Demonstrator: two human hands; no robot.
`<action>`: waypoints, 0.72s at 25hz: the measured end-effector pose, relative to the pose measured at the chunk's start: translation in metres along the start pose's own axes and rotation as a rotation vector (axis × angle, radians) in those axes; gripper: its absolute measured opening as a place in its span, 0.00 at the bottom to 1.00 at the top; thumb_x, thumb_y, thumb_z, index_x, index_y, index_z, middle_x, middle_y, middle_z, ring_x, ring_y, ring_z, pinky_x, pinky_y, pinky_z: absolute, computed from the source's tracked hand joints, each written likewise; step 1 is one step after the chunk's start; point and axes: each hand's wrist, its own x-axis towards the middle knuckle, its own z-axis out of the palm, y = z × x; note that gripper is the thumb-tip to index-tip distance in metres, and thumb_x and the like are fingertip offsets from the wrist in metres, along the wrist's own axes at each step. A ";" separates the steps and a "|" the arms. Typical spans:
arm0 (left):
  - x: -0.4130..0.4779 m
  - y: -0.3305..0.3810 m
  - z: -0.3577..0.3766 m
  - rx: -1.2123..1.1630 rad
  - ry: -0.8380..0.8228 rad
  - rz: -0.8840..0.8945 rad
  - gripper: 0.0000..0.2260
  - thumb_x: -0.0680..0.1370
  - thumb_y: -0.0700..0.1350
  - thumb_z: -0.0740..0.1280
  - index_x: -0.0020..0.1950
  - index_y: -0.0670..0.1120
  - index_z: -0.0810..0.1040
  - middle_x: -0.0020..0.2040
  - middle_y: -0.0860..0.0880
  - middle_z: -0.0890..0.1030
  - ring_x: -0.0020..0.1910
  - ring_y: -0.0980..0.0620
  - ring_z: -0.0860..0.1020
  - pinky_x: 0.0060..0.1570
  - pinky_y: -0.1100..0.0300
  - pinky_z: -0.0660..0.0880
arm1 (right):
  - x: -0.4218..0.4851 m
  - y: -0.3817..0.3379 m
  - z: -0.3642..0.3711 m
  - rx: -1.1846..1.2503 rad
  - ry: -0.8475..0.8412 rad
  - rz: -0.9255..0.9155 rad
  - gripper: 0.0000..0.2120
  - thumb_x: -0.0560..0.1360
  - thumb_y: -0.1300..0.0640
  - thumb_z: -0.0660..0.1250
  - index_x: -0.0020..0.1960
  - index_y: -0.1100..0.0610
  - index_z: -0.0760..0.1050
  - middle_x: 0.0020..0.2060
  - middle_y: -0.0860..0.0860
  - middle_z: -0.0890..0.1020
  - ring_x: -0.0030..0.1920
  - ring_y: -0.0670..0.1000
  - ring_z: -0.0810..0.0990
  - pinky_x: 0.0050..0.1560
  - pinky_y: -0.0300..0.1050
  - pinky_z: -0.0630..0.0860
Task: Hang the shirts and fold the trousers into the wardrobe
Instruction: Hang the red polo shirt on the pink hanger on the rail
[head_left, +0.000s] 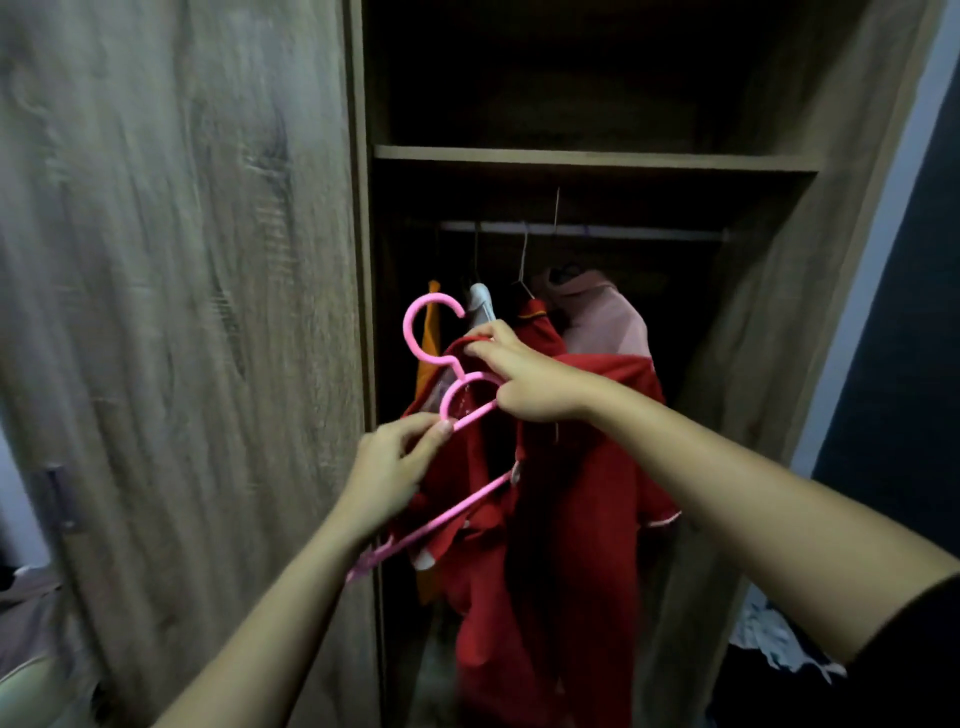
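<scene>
I hold a red shirt (566, 519) in front of the open wardrobe (597, 156). A pink plastic hanger (441, 332) is partly inside the shirt, its hook sticking up to the left. My left hand (395, 467) pinches the hanger's arm just below the neck. My right hand (519, 374) grips the shirt's collar at the top. The hanger's lower bar runs down left, out of the shirt.
Inside the wardrobe a rail (582, 228) carries an orange garment (430, 338), a white hanger top (480, 301), another red shirt (540, 322) and a pink garment (602, 317). A shelf (592, 156) sits above. The wooden door (182, 312) stands on the left. Crumpled clothes (779, 639) lie at the lower right.
</scene>
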 end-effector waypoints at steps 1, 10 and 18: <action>-0.005 0.005 0.007 -0.028 0.053 0.015 0.06 0.77 0.50 0.66 0.41 0.59 0.78 0.32 0.67 0.77 0.34 0.73 0.72 0.39 0.69 0.68 | 0.000 -0.005 -0.003 0.016 0.010 -0.019 0.27 0.67 0.73 0.57 0.67 0.66 0.65 0.67 0.57 0.60 0.70 0.56 0.61 0.71 0.50 0.60; -0.009 -0.008 0.009 -0.258 0.282 -0.035 0.10 0.73 0.58 0.64 0.38 0.56 0.81 0.33 0.59 0.81 0.35 0.65 0.76 0.40 0.60 0.73 | -0.020 0.021 -0.028 -0.733 0.228 -0.281 0.34 0.71 0.29 0.40 0.58 0.50 0.71 0.47 0.51 0.83 0.47 0.56 0.82 0.43 0.50 0.73; -0.054 -0.019 0.068 0.314 0.766 -0.002 0.11 0.73 0.52 0.67 0.45 0.44 0.76 0.44 0.42 0.74 0.46 0.45 0.71 0.47 0.50 0.67 | -0.012 0.057 -0.021 -0.582 0.340 -0.231 0.28 0.71 0.31 0.45 0.52 0.51 0.68 0.43 0.55 0.82 0.45 0.61 0.81 0.38 0.54 0.76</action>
